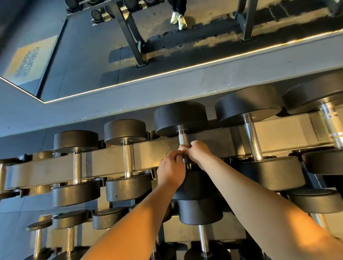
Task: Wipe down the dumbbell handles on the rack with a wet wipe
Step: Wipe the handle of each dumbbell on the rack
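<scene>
A dark steel rack (107,162) carries two tiers. On the upper rail, the upper dumbbells (128,161) lie side by side in a row, knurled metal handles (77,166) crossing the rail and black round heads growing larger toward the right. Below, the lower dumbbells (70,242) rest the same way; they are smaller and partly hidden.

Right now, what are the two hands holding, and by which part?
Both grip the handle of the middle dumbbell: the right hand around its middle, the left hand nearer the front weight. Whether a wipe is under them cannot be told.
</scene>
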Motion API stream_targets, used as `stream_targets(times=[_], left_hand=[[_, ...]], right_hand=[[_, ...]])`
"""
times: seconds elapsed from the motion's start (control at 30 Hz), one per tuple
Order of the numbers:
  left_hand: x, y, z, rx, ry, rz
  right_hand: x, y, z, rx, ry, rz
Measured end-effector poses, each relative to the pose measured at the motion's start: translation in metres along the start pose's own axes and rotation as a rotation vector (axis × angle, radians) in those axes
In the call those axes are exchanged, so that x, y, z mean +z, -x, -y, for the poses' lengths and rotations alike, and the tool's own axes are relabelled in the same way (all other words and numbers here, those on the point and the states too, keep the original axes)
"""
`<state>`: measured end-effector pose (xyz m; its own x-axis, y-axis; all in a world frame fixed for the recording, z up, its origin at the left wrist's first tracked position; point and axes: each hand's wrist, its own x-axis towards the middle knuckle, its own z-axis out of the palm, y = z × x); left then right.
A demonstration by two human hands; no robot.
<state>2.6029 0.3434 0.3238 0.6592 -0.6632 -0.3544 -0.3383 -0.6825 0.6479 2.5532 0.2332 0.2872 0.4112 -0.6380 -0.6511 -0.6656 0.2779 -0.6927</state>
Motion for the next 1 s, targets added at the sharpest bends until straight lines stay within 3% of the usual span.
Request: stream_targets(times=[0.07,0.23,0.47,0.63,1.0], left_hand=[[0.0,0.0,0.0,-0.011,0.015,-0.001],[-0.001,0.001,0.0,-0.015,0.036,-0.025],[-0.002,0.002,-0.001,-0.037,0.047,-0.037],[-0.001,0.003,-0.002,-0.031,0.065,-0.054],[-0.002,0.005,-0.003,-0.035,0.082,-0.079]], right_hand=[[-0.004,0.001,-0.004,-0.009,0.069,0.029],[-0.01,-0.003,-0.012,-0.023,-0.231,0.182],[0.002,-0.005,0.001,-0.163,0.04,-0.216],[0.006,-0.02,0.027,-0.039,-0.134,-0.285],[-0.008,0.007,0.002,0.013,0.252,0.027]])
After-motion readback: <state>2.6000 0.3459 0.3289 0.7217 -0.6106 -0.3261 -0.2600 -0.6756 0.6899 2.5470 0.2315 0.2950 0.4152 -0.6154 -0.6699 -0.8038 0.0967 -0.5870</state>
